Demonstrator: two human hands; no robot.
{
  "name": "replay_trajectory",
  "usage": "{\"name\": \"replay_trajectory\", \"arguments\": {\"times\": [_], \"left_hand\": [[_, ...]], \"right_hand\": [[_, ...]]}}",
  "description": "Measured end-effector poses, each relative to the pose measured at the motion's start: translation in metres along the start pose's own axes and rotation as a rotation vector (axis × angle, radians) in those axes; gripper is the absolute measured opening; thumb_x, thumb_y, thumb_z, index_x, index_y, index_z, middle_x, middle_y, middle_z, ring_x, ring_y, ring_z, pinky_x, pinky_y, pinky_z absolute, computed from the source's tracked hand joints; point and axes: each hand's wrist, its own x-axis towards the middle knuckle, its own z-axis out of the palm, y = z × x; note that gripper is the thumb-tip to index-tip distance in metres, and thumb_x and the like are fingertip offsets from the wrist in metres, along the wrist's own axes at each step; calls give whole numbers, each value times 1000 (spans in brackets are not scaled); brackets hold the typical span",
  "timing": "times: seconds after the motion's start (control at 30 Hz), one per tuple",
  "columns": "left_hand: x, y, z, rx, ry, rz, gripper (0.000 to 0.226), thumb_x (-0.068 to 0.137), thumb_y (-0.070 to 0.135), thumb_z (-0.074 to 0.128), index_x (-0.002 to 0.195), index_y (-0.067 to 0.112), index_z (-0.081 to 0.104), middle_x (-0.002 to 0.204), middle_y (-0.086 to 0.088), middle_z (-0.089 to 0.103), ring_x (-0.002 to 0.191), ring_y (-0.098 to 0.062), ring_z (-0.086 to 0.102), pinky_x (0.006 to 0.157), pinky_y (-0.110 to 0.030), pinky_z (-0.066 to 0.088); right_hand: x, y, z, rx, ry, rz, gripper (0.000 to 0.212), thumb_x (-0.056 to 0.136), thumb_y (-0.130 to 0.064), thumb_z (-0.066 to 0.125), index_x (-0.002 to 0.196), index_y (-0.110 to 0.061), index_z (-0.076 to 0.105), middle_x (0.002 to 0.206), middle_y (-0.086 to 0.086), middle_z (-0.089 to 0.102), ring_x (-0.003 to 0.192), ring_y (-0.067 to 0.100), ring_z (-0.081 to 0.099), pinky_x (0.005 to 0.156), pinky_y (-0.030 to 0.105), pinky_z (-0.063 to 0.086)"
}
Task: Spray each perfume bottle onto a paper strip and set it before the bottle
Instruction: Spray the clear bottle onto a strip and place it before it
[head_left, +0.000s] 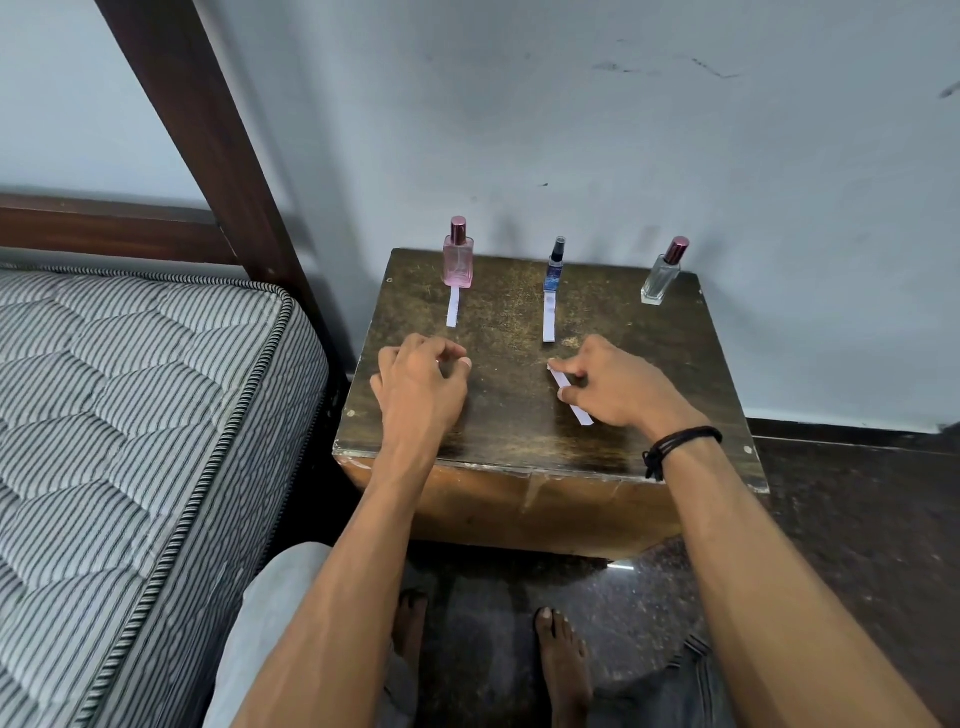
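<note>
Three perfume bottles stand along the back of a small wooden table: a pink bottle at the left, a slim blue bottle in the middle, a clear bottle at the right. A white paper strip lies in front of the pink bottle, and another strip lies in front of the blue one. My right hand pinches a third paper strip just above the tabletop. My left hand hovers over the table's left side, fingers loosely curled, holding nothing.
A striped mattress on a dark wooden bed frame borders the table on the left. A grey wall rises right behind the bottles. Below the table's front edge are my bare feet on a dark stone floor.
</note>
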Motion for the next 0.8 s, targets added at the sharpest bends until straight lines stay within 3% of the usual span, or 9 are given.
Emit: {"name": "replay_trajectory", "arguments": {"times": [0.1,0.2,0.4,0.6,0.8], "left_hand": [[-2,3,2,24,-6,19,12,94,34,64,102,30,73,119,11,62,122,-20,41,90,-33,23],[-4,7,5,49,-15,66,10,94,34,64,100,31,72,117,11,62,120,-20,41,90,-33,23],[-19,17,24,85,-158,340,23,92,42,64,112,34,72,114,12,60,114,-18,42,90,-35,34],[-43,27,47,209,-330,581,41,94,51,55,131,37,62,135,12,54,125,-19,38,96,-42,32],[-53,25,62,272,-382,623,46,96,57,50,136,37,59,148,12,46,132,-20,36,101,-43,29]], "right_hand": [[-2,-1,-4,44,-6,-28,49,101,-36,63,149,-35,53,123,-4,49,111,20,59,85,36,46],[-2,3,-7,198,73,-19,45,99,-23,67,143,-32,60,115,-5,62,105,17,61,86,34,46],[0,8,-7,294,222,93,24,95,-13,67,109,-31,73,101,-10,69,96,15,67,85,31,50],[1,13,-8,281,219,127,25,94,-12,66,90,-37,69,94,-13,69,92,13,67,88,37,56],[0,15,-10,275,205,125,25,94,-14,67,86,-38,67,99,-9,72,95,16,69,90,38,56]]}}
